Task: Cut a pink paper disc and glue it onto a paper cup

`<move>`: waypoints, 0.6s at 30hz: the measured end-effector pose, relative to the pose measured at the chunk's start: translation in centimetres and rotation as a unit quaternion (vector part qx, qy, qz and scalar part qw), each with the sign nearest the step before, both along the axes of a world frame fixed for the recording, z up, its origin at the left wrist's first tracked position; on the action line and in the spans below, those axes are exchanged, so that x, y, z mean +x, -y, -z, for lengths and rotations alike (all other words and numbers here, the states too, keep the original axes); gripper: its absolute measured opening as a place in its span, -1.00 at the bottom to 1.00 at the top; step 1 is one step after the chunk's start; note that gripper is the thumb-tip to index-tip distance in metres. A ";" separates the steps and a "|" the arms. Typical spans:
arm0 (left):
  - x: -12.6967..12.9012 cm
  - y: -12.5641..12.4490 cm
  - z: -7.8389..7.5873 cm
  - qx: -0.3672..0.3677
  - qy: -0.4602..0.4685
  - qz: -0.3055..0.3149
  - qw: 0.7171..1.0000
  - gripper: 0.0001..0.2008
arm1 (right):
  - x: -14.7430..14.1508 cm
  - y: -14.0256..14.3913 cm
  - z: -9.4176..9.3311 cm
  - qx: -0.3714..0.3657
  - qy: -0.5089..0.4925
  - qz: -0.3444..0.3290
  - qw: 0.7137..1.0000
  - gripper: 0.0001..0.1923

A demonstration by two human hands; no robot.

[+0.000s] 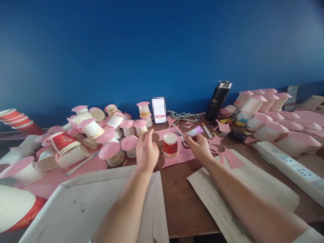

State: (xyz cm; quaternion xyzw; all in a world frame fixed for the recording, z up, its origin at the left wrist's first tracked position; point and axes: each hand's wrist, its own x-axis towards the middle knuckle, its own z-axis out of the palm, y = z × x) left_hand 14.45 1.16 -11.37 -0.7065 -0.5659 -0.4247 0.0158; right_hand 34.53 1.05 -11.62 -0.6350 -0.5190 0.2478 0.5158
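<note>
A red and white paper cup [170, 145] stands upside down on a pink paper sheet [177, 161] between my hands. My right hand [199, 146] grips a white glue stick with a purple end [194, 131], held tilted just right of the cup. Fingers stretched and holding nothing, my left hand [147, 150] is raised to the cup's left, apart from it. Scissors [177, 132] lie on the pink paper beneath my right hand, their handles partly hidden by it.
Paper cups topped with pink paper discs [109, 151] crowd the left side; more [268, 131] fill the right. A black flask [218, 101] stands near the blue wall. A power strip [291, 165] lies at right, a white box lid [96, 202] at front left.
</note>
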 end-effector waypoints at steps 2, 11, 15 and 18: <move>-0.5 -0.6 -0.4 -0.055 -0.058 -0.055 0.995 -0.54 | 0.1 -0.1 0.2 0.005 -0.010 -0.016 1.000 -0.59; -0.4 -1.7 1.0 -0.243 -0.172 -0.136 0.945 -0.60 | 0.0 0.1 0.1 0.017 -0.030 -0.030 0.999 -0.59; -0.7 -1.7 0.9 -0.228 -0.178 -0.123 0.949 -0.74 | -0.2 0.3 -0.4 0.019 -0.062 -0.036 0.997 -0.61; -0.6 -1.2 0.3 -0.152 -0.129 -0.118 0.973 -0.75 | -0.2 0.6 -1.0 0.053 -0.101 -0.055 0.992 -0.62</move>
